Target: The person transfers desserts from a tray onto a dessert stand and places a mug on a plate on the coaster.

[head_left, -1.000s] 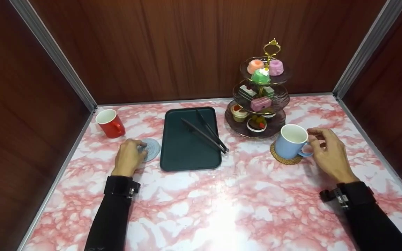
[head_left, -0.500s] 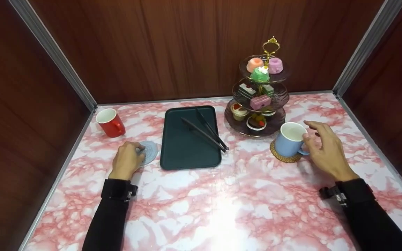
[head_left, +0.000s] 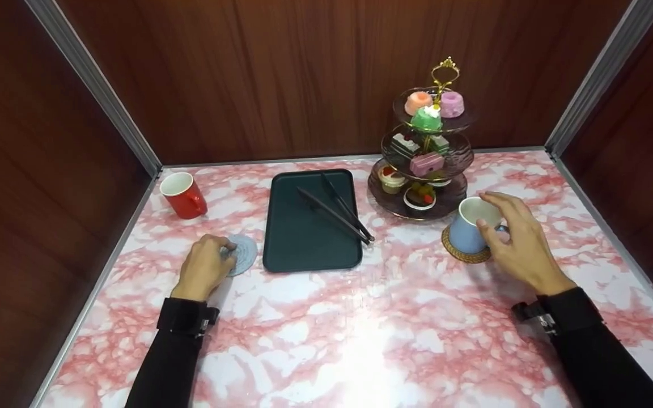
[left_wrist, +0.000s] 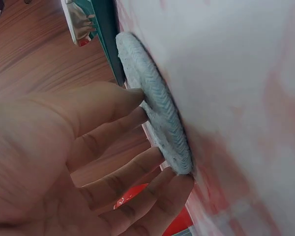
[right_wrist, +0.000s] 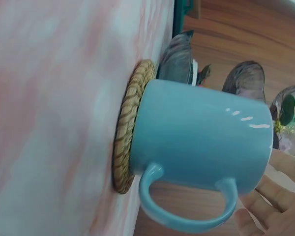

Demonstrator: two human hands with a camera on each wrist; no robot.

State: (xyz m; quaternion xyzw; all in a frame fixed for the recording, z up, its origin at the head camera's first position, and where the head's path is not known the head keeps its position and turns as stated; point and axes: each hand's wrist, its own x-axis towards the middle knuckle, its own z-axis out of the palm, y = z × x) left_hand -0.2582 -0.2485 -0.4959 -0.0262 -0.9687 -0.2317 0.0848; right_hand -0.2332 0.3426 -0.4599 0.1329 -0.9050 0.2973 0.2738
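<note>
1. Blue mug (head_left: 470, 228) stands upright on a woven coaster (head_left: 462, 253), to the right of the dark tray (head_left: 310, 222) and just in front of the tiered cake stand (head_left: 425, 153).
2. Right hand (head_left: 516, 241): fingers curve over the mug's rim and handle side; whether it holds firmly cannot be told.
3. Judgement: glazed ceramic, rigid, moderately heavy, slick, breakable. Best hold is the handle (right_wrist: 187, 206).
4. Grey coaster (head_left: 241, 254) lies flat just left of the tray. Left hand (head_left: 203, 268): fingertips (left_wrist: 137, 105) pinch its edge.
5. Judgement: light, flexible, non-slip; lift by the edge.
</note>
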